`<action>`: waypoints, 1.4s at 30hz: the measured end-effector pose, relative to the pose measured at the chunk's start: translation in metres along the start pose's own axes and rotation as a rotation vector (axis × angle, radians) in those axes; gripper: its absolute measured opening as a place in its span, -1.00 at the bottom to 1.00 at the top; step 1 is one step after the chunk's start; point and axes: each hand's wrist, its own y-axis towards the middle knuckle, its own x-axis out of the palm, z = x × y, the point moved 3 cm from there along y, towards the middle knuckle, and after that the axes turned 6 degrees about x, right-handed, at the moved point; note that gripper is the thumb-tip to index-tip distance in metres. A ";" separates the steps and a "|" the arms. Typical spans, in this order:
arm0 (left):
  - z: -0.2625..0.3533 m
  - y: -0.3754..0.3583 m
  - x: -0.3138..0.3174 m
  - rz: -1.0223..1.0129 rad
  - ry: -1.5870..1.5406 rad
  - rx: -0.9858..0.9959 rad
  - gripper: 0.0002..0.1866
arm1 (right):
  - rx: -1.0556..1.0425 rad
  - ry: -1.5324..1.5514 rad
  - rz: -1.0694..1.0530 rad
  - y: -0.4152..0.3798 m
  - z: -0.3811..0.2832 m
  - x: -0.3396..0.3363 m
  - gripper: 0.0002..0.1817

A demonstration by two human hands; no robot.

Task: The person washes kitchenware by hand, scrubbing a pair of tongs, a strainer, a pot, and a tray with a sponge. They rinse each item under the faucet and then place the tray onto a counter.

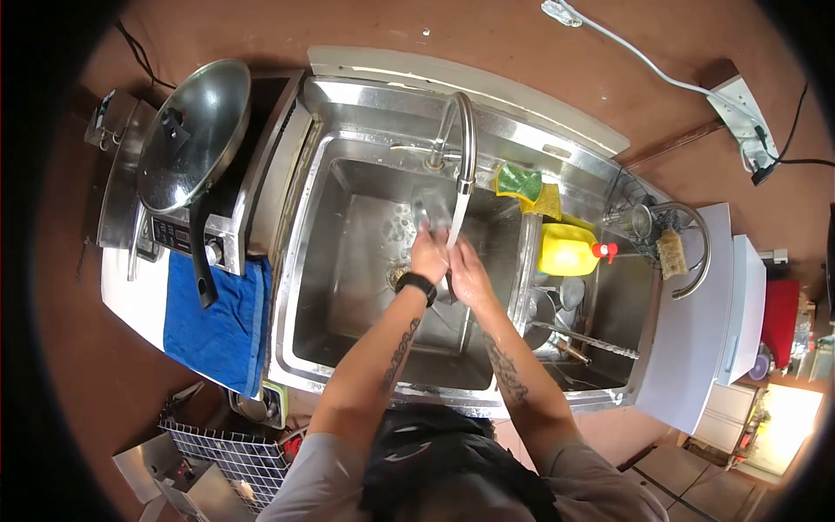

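Note:
Both of my hands are in the left sink basin (348,287), under water running from the curved faucet (470,130). My left hand (427,259), with a black watch at the wrist, is closed round a long utensil. Its blurred, shiny broad end (432,209) points toward the faucet, and its dark handle (450,285) shows between my palms. Pressed close against the same handle is my right hand (470,271), its fingers curled beside the water stream. Motion smears the utensil's head, so I cannot tell its exact kind. Suds lie on the basin floor by it.
Right of the basin stand a green sponge (519,183) and a yellow bottle (567,250) with a red cap. The right basin holds pots and utensils (570,294). A lidded pan (196,139) sits on the left cooker, above a blue towel (217,326).

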 end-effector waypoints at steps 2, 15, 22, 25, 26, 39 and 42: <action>0.018 0.013 0.005 -0.012 0.176 0.169 -0.64 | -0.144 -0.076 0.186 -0.023 0.014 -0.005 -0.55; -0.021 0.059 0.049 -0.335 0.176 -0.099 -0.68 | -0.637 -0.369 0.149 -0.017 -0.063 -0.021 -0.63; 0.001 0.052 0.028 -0.530 0.181 -0.211 -0.70 | 0.133 -0.599 -0.714 0.060 -0.096 -0.009 -0.66; 0.010 0.057 0.021 -0.608 0.196 -0.244 -0.71 | 0.211 -0.465 -0.470 0.033 -0.123 -0.007 -0.60; 0.013 0.060 0.020 -0.633 0.202 -0.254 -0.71 | -0.036 -0.341 -0.367 0.023 -0.128 -0.009 -0.62; 0.041 0.073 0.022 -0.840 0.307 -0.336 -0.75 | -1.041 -0.010 -0.250 -0.090 -0.153 0.023 -0.67; 0.043 0.066 0.015 -0.833 0.277 -0.350 -0.76 | -0.981 -0.019 -0.305 -0.077 -0.144 0.028 -0.68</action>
